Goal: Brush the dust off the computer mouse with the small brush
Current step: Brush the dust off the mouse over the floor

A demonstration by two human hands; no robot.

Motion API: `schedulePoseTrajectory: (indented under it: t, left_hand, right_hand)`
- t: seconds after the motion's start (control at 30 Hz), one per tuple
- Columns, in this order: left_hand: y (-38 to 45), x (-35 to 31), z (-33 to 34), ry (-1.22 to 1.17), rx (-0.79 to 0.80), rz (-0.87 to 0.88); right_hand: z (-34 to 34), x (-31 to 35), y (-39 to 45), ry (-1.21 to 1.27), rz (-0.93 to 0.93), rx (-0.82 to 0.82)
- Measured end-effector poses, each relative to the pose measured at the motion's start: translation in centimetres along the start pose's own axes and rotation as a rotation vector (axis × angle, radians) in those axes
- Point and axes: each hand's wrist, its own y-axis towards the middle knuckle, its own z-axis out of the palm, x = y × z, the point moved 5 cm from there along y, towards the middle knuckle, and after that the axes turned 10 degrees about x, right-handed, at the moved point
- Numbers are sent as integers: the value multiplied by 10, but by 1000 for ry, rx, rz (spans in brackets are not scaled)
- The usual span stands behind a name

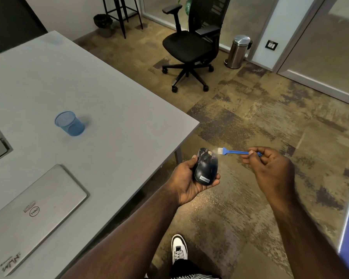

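A dark blue computer mouse (206, 168) with a Lenovo label rests in my left hand (186, 181), held over the floor just off the table's corner. Pale dust specks show near its front end. My right hand (270, 168) pinches the blue handle of a small brush (233, 151). The white bristles point left and sit at the upper right edge of the mouse's front, touching it or just beside it.
The grey table (101, 109) at left carries a closed silver laptop (36, 214) and a blue mesh cup (70, 123). On the carpet beyond stand a black office chair (191, 47) and a steel pedal bin (238, 51). My white shoe (179, 248) is below.
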Motion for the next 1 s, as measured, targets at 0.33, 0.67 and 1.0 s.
schedulePoseTrajectory:
  t: [0.33,0.67,1.0]
  left_hand:
    - [1,-1,-6,32,-8,0]
    - [3,0,-10,85,-45,-7]
    - [4,0,-7,85,-32,-7]
  right_hand:
    - [-8,10,7,-119,-139,29]
    - [-7,37,11,-209,-294,264]
    - [-2,47,10,-296,-324,271]
